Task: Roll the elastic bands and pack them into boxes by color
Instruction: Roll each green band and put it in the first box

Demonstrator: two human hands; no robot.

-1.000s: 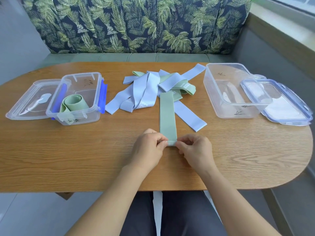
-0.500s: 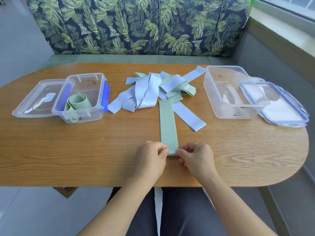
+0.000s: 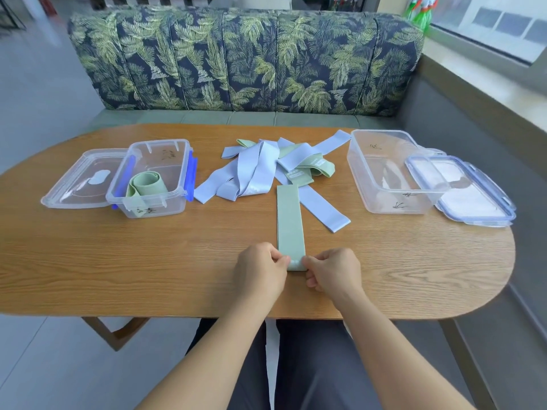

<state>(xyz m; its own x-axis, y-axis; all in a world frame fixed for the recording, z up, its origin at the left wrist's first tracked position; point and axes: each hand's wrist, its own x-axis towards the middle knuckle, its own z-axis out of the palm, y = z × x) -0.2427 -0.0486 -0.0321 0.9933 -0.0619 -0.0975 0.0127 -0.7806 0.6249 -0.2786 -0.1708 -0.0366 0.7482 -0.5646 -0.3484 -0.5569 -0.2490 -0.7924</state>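
Note:
A green elastic band (image 3: 289,220) lies flat on the wooden table (image 3: 118,255), running away from me. My left hand (image 3: 262,272) and my right hand (image 3: 333,272) pinch its near end from either side, where a small fold or roll has formed. A pile of light-blue and green bands (image 3: 260,170) lies at the table's middle back. The clear box on the left (image 3: 154,176) holds one rolled green band (image 3: 146,186). The clear box on the right (image 3: 384,170) holds no bands.
A clear lid (image 3: 83,182) lies left of the left box. A blue-rimmed lid (image 3: 461,192) leans against the right box. A leaf-patterned sofa (image 3: 245,60) stands behind the table. The table's rounded right end is near a wall ledge.
The camera has tilted up, so more of the sofa shows. Both hands stay pinching the near end of the green band; the fold there looks slightly more turned over.

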